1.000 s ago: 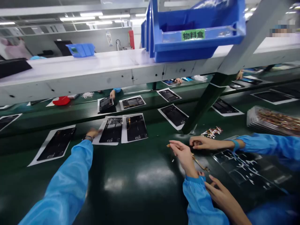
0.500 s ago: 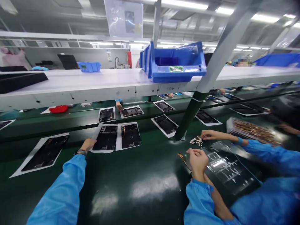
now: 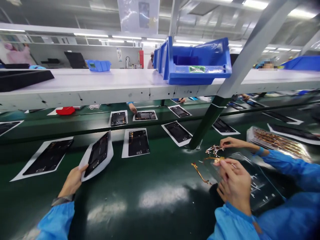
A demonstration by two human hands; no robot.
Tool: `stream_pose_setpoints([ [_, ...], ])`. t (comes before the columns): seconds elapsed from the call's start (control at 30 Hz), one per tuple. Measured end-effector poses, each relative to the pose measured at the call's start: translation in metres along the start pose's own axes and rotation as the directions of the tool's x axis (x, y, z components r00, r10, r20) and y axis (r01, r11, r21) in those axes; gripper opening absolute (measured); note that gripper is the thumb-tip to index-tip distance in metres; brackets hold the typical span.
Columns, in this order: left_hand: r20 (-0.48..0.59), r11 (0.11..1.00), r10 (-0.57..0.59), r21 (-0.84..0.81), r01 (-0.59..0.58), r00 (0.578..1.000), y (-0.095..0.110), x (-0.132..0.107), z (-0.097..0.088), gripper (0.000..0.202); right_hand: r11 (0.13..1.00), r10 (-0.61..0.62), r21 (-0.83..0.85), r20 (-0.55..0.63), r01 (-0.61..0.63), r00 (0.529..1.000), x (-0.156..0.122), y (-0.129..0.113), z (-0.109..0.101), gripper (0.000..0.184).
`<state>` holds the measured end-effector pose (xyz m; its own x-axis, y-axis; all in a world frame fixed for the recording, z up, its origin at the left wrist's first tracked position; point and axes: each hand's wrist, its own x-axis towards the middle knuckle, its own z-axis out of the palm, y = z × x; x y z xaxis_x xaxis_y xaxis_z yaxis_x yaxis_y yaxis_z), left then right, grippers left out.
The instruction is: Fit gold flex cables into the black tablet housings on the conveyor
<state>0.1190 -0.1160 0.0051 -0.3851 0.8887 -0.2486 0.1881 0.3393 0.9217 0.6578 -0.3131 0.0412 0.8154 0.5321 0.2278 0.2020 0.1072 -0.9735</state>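
My left hand (image 3: 73, 180) is closed on the near corner of a black tablet back cover (image 3: 99, 150), which lies on a white sheet (image 3: 110, 155). Cover and sheet are tilted, and the sheet bends at its right side. My right hand (image 3: 237, 183) is closed at the fingertips on an amber flex cable (image 3: 217, 160). Other fingers show just behind it, partly hidden, and seem to be a co-worker's. A second flex cable (image 3: 200, 173) lies on the green bench left of my right hand. Another back cover (image 3: 138, 142) rests on its sheet right of the lifted one.
A co-worker's hand (image 3: 228, 142) touches a pile of small white-and-dark pieces (image 3: 213, 150). A clear plastic sheet (image 3: 265, 186) lies beneath the arms, near a stack of flex cables (image 3: 280, 141). A green post (image 3: 207, 123) and a shelf with a blue bin (image 3: 200, 80) stand ahead.
My left hand has pulled the back cover and sheet left and nearer, tilting them away from the neighbouring cover. My right hand has moved right, and a flex cable now shows at its fingertips.
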Motion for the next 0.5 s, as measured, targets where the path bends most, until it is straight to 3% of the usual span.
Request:
stream_pose_setpoints([
  [0.1, 0.158, 0.987, -0.101, -0.11, 0.119, 0.982, -0.03, -0.037, 0.004, 0.018, 0.993, -0.039, -0.108, 0.017, 0.04, 0.999, 0.015, 0.005, 0.008, 0.036],
  [0.17, 0.282, 0.984, -0.041, -0.152, 0.087, 0.959, -0.049, -0.07, 0.017, 0.03, 0.992, -0.042, -0.118, 0.03, 0.045, 0.999, 0.026, 0.011, 0.013, 0.036],
  [0.27, 0.432, 0.997, 0.057, -0.062, -0.034, 0.9, -0.07, -0.123, 0.051, 0.048, 0.991, -0.07, -0.11, 0.073, 0.078, 0.995, 0.034, 0.014, 0.017, 0.034],
  [0.37, 0.497, 0.99, 0.125, -0.009, -0.139, 0.859, -0.08, -0.165, 0.083, 0.055, 0.985, -0.152, -0.059, 0.131, 0.16, 0.98, 0.033, 0.009, 0.02, 0.03],
  [0.5, 0.473, 0.985, 0.141, 0.023, -0.172, 0.87, -0.089, -0.189, 0.099, 0.058, 0.987, -0.155, -0.015, 0.198, 0.161, 0.968, 0.022, 0.002, 0.022, 0.026],
])
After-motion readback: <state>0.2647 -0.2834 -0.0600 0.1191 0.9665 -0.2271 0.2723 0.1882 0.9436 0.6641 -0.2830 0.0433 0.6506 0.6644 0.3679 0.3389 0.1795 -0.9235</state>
